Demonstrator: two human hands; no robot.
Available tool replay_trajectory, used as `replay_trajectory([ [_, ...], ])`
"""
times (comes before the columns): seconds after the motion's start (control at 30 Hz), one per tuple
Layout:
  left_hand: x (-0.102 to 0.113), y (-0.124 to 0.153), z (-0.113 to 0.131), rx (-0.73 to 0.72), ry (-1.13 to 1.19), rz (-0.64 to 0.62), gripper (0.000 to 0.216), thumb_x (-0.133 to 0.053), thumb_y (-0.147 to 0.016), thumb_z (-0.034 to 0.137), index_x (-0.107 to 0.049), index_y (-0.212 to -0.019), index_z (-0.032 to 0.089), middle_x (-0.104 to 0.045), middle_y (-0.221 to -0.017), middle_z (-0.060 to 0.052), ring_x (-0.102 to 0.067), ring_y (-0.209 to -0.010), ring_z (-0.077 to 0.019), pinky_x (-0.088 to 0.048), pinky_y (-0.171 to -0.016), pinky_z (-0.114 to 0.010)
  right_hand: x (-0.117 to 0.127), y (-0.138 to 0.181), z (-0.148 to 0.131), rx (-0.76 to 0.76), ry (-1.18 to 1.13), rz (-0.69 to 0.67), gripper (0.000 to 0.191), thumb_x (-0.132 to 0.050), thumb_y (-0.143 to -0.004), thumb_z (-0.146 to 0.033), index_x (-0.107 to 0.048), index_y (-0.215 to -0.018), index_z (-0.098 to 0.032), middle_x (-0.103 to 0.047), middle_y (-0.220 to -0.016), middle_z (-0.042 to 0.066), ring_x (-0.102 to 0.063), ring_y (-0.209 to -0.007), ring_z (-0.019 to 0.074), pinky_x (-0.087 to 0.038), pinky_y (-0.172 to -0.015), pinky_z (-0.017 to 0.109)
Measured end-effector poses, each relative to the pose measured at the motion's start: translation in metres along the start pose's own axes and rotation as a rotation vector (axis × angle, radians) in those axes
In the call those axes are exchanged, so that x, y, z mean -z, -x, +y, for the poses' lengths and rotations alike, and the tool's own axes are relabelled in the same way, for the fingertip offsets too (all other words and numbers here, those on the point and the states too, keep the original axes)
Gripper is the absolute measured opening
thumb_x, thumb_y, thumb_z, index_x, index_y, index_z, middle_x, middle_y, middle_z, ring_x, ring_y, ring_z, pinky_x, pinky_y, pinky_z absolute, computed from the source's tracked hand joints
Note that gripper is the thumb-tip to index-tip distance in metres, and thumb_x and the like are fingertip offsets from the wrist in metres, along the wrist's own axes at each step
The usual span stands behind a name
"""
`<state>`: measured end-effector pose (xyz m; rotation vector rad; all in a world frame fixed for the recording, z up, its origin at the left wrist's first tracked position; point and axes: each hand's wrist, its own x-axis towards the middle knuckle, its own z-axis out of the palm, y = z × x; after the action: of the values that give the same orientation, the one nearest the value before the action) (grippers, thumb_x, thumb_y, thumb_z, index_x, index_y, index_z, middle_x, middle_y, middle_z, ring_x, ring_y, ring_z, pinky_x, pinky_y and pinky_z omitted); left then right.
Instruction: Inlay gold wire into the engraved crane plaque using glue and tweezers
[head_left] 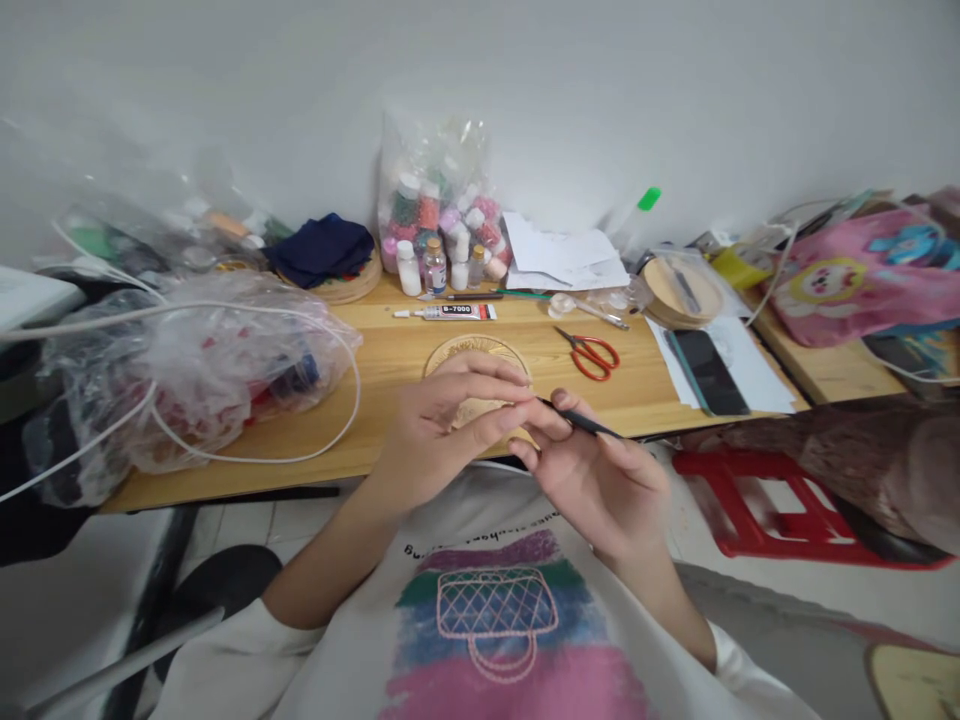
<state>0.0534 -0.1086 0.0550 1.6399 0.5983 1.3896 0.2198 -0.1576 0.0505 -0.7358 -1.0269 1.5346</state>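
Note:
My left hand (442, 425) and my right hand (600, 480) meet just above the front edge of the wooden table (375, 365). My right hand pinches a thin dark tool (589, 424) like a pen, its tip pointing left toward my left fingertips. My left hand's fingers are curled and pressed together at that tip; what they pinch is too small to make out. Behind my hands lies a round wooden disc (472, 350), partly hidden by them.
Red-handled scissors (592, 354), a B-7000 glue tube (450, 312), a bag of bead bottles (442, 225), a phone (709, 372), papers (562, 258) and a small round wooden box (679, 290) lie on the table. A plastic bag with a white cable (195, 380) fills the left. A red stool (780, 510) stands right.

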Motion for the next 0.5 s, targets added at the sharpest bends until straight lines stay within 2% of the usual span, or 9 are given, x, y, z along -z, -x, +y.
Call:
replay_trajectory([
  [0.1, 0.001, 0.0, 0.0, -0.019, -0.043, -0.009, 0.01, -0.072, -0.084, 0.019, -0.074, -0.091, 0.026, -0.071, -0.097, -0.002, -0.067, -0.094, -0.0158, -0.057, -0.087, -0.036, 0.001, 0.002, 0.0, 0.06, -0.006, -0.044, 0.023, -0.055, -0.084, -0.037, -0.054, -0.105, -0.029, -0.075, -0.102, 0.004, -0.068, -0.104, 0.0236, -0.054, -0.088, 0.043],
  [0.2, 0.002, 0.0, 0.0, -0.019, -0.086, 0.001, 0.01, -0.076, -0.081, 0.02, -0.075, -0.088, 0.026, -0.07, -0.095, -0.002, -0.067, -0.092, -0.0152, -0.056, -0.087, -0.035, 0.004, 0.006, 0.0, 0.092, 0.061, -0.048, 0.026, -0.06, -0.083, -0.039, -0.055, -0.107, -0.03, -0.073, -0.106, 0.004, -0.067, -0.107, 0.0253, -0.053, -0.091, 0.045],
  [0.4, 0.002, 0.001, -0.005, -0.1, -0.171, 0.011, 0.014, -0.08, -0.075, 0.018, -0.074, -0.086, 0.026, -0.07, -0.093, -0.001, -0.067, -0.09, -0.0146, -0.056, -0.081, -0.032, 0.009, 0.009, 0.0, 0.092, 0.146, -0.078, 0.028, -0.063, -0.084, -0.039, -0.056, -0.109, -0.029, -0.069, -0.115, 0.006, -0.064, -0.114, 0.0271, -0.051, -0.095, 0.045],
  [0.5, 0.001, 0.0, -0.006, -0.157, -0.206, 0.022, 0.016, -0.081, -0.075, 0.019, -0.073, -0.088, 0.026, -0.07, -0.09, 0.0, -0.067, -0.087, -0.0143, -0.056, -0.077, -0.031, 0.012, 0.006, 0.0, 0.074, 0.096, -0.099, 0.029, -0.062, -0.083, -0.04, -0.055, -0.109, -0.029, -0.07, -0.114, 0.006, -0.065, -0.111, 0.0274, -0.051, -0.095, 0.047],
])
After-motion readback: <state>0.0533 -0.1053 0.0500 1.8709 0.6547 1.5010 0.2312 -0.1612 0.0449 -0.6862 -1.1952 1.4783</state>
